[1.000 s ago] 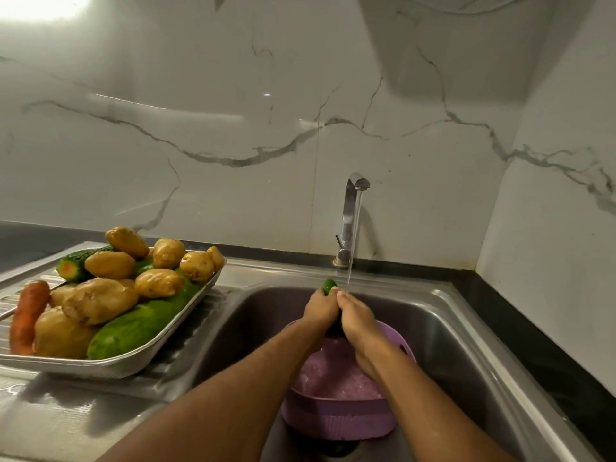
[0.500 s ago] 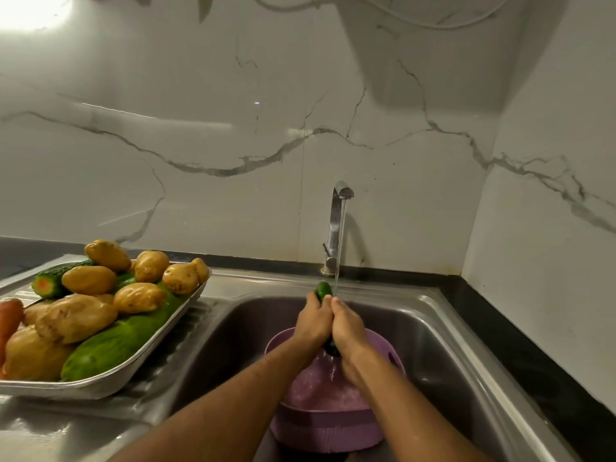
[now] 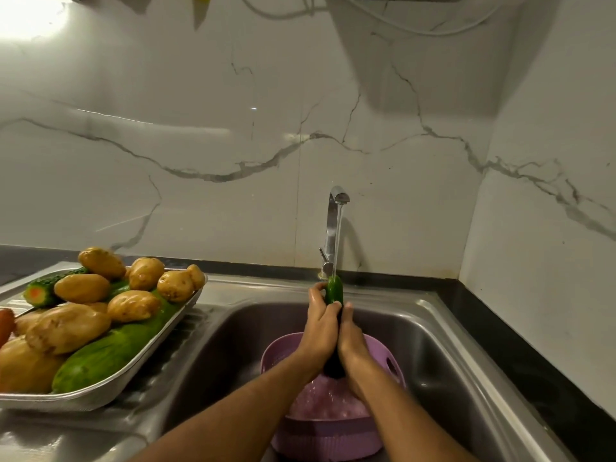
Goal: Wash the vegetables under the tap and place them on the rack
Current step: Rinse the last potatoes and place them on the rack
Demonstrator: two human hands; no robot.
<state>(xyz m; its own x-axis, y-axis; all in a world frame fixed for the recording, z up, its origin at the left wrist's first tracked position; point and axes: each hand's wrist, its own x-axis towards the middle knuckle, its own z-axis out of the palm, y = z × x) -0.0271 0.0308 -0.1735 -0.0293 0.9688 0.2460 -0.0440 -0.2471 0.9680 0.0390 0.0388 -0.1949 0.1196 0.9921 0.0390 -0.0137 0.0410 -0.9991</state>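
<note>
**Cucumber under the tap**

At centre frame my left hand point(image 3: 320, 328) and right hand point(image 3: 350, 335) clasped the cucumber point(image 3: 334, 290) between them, fingers curled round it. Its tip stood above my fingertips in the tap point(image 3: 335, 221) stream, over the basin point(image 3: 383, 358).

no readable text, labels — none

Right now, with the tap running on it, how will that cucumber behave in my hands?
Probably slippery: water from the tap runs onto the cucumber, and its skin looks glossy. Likely stiff, since it stands straight between the left hand and right hand. Being round, it may roll if set down.
</note>
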